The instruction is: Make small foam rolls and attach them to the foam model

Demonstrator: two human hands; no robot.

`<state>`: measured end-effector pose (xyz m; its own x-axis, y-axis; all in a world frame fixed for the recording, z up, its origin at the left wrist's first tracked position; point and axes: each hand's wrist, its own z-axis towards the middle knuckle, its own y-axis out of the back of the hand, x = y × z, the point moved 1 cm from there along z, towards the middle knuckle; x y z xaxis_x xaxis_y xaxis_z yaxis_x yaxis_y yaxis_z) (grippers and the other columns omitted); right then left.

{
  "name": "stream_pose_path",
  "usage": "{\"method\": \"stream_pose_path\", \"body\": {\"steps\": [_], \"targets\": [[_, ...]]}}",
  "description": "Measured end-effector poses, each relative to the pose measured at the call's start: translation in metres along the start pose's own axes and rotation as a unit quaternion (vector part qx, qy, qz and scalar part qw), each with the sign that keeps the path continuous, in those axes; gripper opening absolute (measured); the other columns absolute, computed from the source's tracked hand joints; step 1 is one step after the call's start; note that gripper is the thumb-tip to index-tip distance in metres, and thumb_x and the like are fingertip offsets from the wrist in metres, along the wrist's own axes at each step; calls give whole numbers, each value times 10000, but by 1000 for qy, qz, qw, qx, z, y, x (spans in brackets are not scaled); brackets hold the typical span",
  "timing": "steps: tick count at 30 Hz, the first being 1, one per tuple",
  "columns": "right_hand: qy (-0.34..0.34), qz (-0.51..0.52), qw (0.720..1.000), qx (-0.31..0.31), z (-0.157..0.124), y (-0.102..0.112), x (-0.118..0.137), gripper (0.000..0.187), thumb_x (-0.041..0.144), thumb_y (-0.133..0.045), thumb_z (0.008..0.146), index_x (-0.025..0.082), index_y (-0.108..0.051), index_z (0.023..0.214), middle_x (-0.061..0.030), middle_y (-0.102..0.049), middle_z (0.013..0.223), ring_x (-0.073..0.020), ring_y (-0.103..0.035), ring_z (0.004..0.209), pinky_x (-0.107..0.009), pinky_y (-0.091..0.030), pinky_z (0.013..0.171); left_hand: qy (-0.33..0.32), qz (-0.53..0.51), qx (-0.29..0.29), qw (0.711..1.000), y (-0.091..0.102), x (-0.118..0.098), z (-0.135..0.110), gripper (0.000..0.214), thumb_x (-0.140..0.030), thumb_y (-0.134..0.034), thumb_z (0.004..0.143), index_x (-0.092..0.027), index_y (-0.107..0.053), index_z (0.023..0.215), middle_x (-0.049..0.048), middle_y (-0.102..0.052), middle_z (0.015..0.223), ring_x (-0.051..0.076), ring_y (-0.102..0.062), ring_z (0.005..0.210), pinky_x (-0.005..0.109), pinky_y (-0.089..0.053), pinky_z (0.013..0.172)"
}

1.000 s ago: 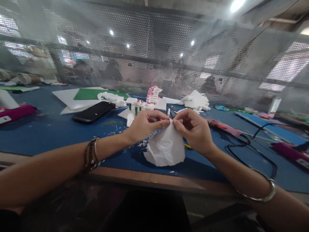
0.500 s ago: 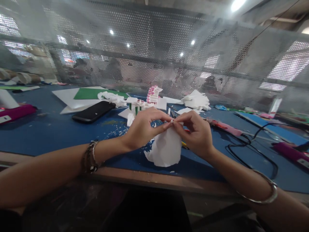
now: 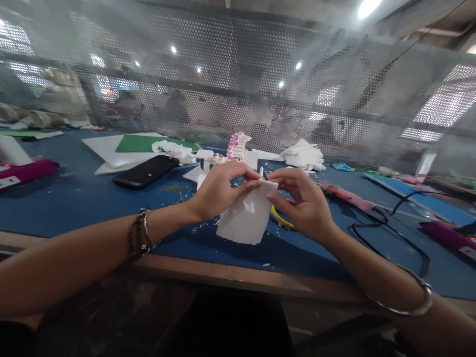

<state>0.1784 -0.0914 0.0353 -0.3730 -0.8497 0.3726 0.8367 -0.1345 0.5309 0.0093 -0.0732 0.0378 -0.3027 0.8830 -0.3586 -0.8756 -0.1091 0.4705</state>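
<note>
A white sheet of paper hangs from its rolled or folded top edge above the blue table, lower edge toward me. My left hand pinches that top edge between thumb and forefinger. At the paper's upper right corner is my right hand, its thumb and forefinger apart on either side of the corner. Its thumb tip looks close to the paper's side; whether it touches, I cannot tell. Behind the right hand's thumb, a yellow scissors handle partly shows.
A black phone lies to the left, before white and green sheets. At the back stand a pink-and-white paper piece and a white paper stack. A pink glue gun with a black cable lies right.
The right hand's fingers have parted from their pinch at the paper's top edge and moved slightly right. The paper has swung left, and more of the yellow handle shows.
</note>
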Motion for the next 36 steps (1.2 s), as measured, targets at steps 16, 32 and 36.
{"method": "stream_pose_path", "body": {"steps": [16,32,36], "targets": [[-33,60,997,-42,2,1,11,97,124,-527,746,204,-576,723,33,-589,661,-57,-495,532,-181,-380,450,106,-245,65,962,-7,3,0,94,-227,-566,724,-139,-590,743,14,-598,717,86,-530,655,183,-434,602],[-46,160,986,32,4,4,11,86,115,-552,728,186,-598,742,18,-614,713,-58,-542,627,-162,-429,531,199,-369,90,904,-7,-1,2,147,-188,-647,651,-120,-522,617,-35,-521,608,43,-457,534,142,-360,477],[-63,160,984,52,4,4,9,95,133,-591,710,181,-590,792,8,-623,763,-61,-563,645,-162,-455,546,202,-373,90,901,-7,-1,1,150,-178,-646,647,-122,-514,605,-44,-509,592,38,-451,524,138,-357,473]]}}
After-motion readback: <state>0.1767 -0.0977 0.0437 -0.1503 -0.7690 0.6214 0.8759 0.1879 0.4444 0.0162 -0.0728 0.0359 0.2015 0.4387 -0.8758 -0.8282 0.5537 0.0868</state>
